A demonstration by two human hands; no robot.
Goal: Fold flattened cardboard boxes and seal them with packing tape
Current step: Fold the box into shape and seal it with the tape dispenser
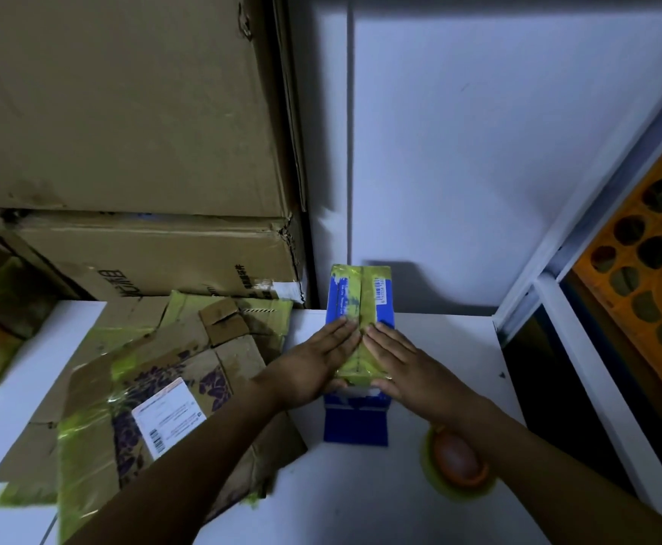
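Now, step in hand: we judge that the tape strip [360, 357] over the top seam of the blue box [383, 308] is being pressed down.
Left hand [317, 363]: it lies flat on the box top, left of the seam. Its fingers [341, 332] are straight and close together and grip nothing.
Right hand [400, 363]: it mirrors the left on the other side of the seam, with its fingers [384, 338] straight and pressing.
Box: it stands on the worktop [360, 501] with its far end close to the wall [478, 151]. We cannot tell whether the two touch.
Doing it well: we would press from the seam outward, then toward the far end. We would keep the flaps level so the tape lies without creases, and rub the overhang down the near face.
Tape roll [459, 466]: yellow-green with an orange core, it lies on the worktop under the right forearm and is partly hidden.
Flattened cardboard [172, 387]: a loose pile just left of the box, patched with old tape and carrying a shipping label [168, 415].
Worktop: white and smooth, so we judge the box could slide under a push.
Room: dim. Large cartons [124, 112] are stacked at the back left, and a white shelf frame [581, 348] with an orange crate [644, 261] stands on the right.
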